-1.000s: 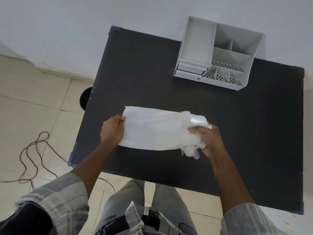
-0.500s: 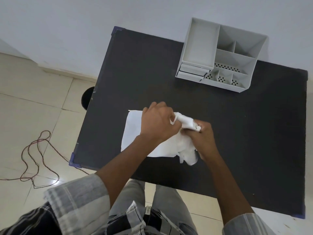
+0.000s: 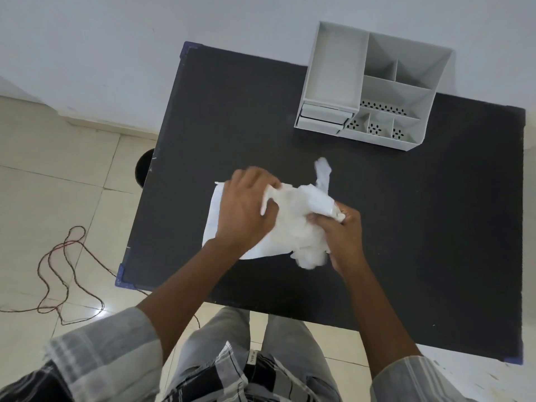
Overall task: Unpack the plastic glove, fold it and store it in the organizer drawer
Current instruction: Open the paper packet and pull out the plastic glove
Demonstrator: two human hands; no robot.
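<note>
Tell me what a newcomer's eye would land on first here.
The white plastic glove stands out against the black table, crumpled at mid-table with both hands on it: the left hand presses its flatter side, the right hand grips the bunched end. Next comes the grey organizer at the table's far edge by the wall, its two small drawers shut.

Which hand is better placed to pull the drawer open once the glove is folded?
Probably right. The right hand sits on the organizer's side of the table; the left hand lies across the glove, farther off.
</note>
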